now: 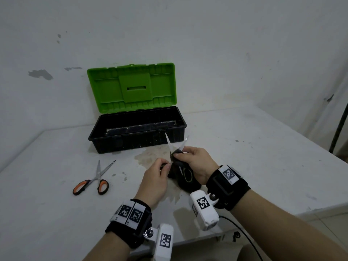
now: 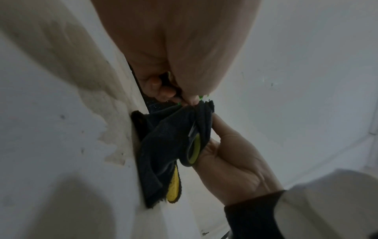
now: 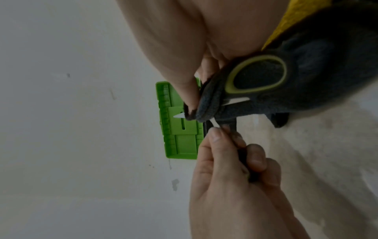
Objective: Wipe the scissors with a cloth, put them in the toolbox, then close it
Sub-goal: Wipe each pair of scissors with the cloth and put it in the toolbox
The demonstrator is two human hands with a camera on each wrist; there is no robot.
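Black scissors with green-lined handles [image 1: 168, 143] are held above the table with the blades spread, tips toward the toolbox. My left hand [image 1: 163, 167] grips one handle; the other handle loop [image 3: 229, 82] hangs free against the cloth. A dark grey cloth with a yellow side [image 1: 186, 183] drapes down below my right hand [image 1: 185, 153], which pinches it around a blade close to the pivot. In the left wrist view the cloth [image 2: 163, 145] wraps the scissors [image 2: 195, 148]. The black toolbox [image 1: 135, 142] stands behind, green lid [image 1: 131, 87] upright and open.
A second pair of scissors with orange handles [image 1: 96, 179] lies on the white table [image 1: 263, 166] to the left, blades apart. A damp stain [image 1: 148, 157] marks the surface under my hands. A wall is close behind the toolbox. A black cable [image 1: 244, 240] hangs off the table's front edge.
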